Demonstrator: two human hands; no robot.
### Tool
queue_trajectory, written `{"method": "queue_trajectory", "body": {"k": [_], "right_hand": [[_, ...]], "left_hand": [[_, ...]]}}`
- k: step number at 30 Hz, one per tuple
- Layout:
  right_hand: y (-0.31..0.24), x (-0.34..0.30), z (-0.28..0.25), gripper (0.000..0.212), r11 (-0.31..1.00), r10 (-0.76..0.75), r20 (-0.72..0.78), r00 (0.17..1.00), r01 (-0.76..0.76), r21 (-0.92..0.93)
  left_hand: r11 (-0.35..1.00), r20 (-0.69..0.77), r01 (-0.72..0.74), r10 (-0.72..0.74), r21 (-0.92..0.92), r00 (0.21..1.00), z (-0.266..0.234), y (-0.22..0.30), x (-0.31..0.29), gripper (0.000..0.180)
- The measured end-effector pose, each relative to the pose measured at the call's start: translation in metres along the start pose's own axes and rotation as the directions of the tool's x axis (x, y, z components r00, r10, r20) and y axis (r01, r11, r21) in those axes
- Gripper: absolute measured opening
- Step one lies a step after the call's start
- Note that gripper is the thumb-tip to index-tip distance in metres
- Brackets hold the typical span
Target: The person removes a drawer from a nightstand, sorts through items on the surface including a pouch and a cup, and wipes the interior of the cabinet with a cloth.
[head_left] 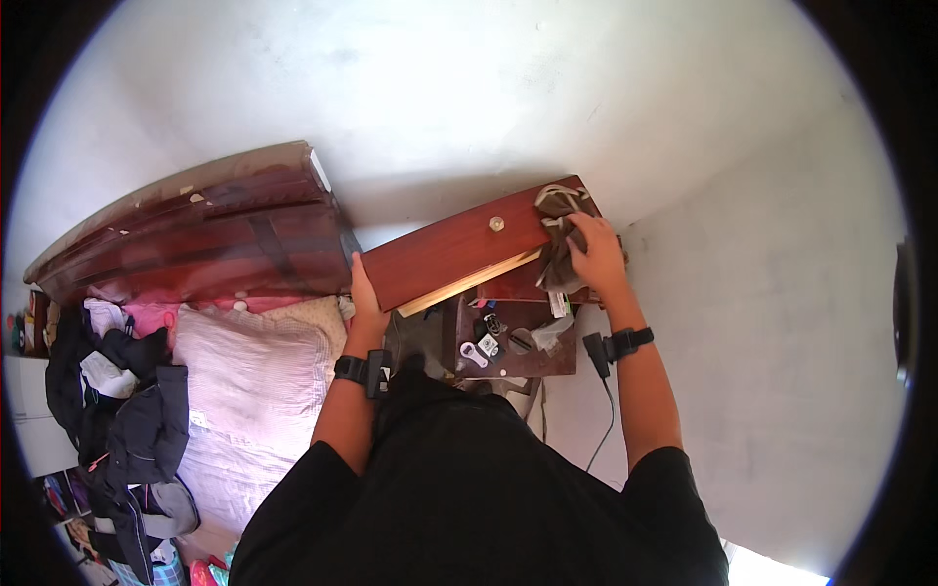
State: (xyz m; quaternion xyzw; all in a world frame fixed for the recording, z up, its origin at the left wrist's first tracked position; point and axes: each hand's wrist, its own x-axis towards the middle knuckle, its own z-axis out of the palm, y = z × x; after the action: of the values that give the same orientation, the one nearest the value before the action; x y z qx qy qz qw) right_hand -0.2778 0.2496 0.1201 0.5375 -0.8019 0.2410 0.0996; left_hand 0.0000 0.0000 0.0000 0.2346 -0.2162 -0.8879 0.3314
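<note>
A reddish-brown wooden drawer (440,252) is tilted in front of me, its front face up and its right end higher in view. A round metal knob (496,224) sits on that face, and pale bare wood shows along the lower edge. My left hand (365,296) grips the drawer's left end, thumb up along the edge. Bunched in my right hand (598,252) is a dark brown cloth (557,262) with lighter trim, pressed on the drawer's right end. Part of the cloth hides that corner.
Below the drawer stands a dark red nightstand (562,363) bearing small items, among them a white bottle-opener-shaped thing (473,354) and a clear plastic bag (554,334). To the left is a bed with a wooden headboard (195,239), lilac bedding (249,371) and black clothes (147,420). Walls rise behind and right.
</note>
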Motion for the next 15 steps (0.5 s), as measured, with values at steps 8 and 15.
{"method": "queue_trajectory", "body": {"k": [8, 15], "right_hand": [[0.025, -0.094, 0.019, 0.034, 0.735, 0.677, -0.477, 0.561, -0.555, 0.390], [-0.004, -0.201, -0.001, 0.044, -0.032, 0.999, 0.035, 0.023, -0.097, 0.995]], "left_hand": [[0.986, -0.151, 0.005, 0.020, 0.164, 0.988, -0.001, 0.009, 0.008, 0.050], [0.883, -0.018, -0.085, 0.105, 0.462, 0.994, -0.008, 0.028, 0.004, 0.051]]}}
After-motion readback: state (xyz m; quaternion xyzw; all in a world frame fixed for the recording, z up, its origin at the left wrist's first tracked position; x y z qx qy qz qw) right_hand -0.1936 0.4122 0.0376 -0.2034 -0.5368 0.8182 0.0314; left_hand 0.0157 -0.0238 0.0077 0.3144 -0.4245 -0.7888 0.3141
